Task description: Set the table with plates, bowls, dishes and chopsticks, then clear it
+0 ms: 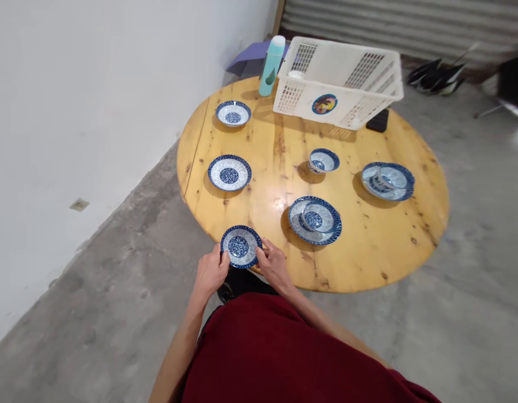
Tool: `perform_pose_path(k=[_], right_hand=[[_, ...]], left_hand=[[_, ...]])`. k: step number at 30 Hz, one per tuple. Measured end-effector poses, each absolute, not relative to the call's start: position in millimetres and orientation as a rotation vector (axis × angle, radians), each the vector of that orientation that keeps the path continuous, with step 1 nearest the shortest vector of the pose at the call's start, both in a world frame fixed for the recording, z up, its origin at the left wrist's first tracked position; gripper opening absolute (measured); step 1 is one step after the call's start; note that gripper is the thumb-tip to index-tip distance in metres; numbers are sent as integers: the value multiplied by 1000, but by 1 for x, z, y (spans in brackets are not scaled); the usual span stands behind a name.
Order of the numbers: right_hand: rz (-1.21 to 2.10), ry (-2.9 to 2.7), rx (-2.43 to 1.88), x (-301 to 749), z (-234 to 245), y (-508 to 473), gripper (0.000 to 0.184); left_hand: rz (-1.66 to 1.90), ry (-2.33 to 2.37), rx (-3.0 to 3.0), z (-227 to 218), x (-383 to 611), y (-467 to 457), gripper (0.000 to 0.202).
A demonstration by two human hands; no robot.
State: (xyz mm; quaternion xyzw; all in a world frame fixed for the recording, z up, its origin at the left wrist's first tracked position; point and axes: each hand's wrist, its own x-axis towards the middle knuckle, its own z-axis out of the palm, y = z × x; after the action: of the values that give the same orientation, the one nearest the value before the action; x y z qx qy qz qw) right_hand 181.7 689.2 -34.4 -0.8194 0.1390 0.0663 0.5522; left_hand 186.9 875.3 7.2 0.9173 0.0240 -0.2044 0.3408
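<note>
A small blue-and-white saucer (241,246) sits at the near edge of the round wooden table (368,252). My left hand (211,272) grips its left rim and my right hand (273,265) grips its right rim, fingers curled on it. Two more saucers (229,172) (233,113) lie in a line further along the left side. A plate with a small bowl on it (315,220) is just right of my hands.
A small bowl (323,160) stands mid-table, another plate with a bowl (388,181) at the right. A white plastic basket (337,82), a teal bottle (271,65) and a dark phone-like object (377,120) are at the far side. White wall on the left, concrete floor around.
</note>
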Motion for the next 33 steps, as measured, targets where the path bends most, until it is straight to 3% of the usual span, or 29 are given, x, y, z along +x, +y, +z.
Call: perform_pose_path(k=[12, 19, 28, 33], right_hand=[[-6, 471, -1832, 330, -33, 729, 55], [-27, 485, -1904, 410, -57, 727, 49], [58, 608, -1913, 440, -72, 733, 37], [36, 744, -1919, 437, -65, 744, 50]], left_hand=[[-487, -178, 2483, 13, 368, 908, 21], [-498, -293, 2555, -5, 472, 905, 22], [-569, -519, 2556, -31, 533, 904, 24], [-621, -653, 2476, -35, 550, 908, 27]])
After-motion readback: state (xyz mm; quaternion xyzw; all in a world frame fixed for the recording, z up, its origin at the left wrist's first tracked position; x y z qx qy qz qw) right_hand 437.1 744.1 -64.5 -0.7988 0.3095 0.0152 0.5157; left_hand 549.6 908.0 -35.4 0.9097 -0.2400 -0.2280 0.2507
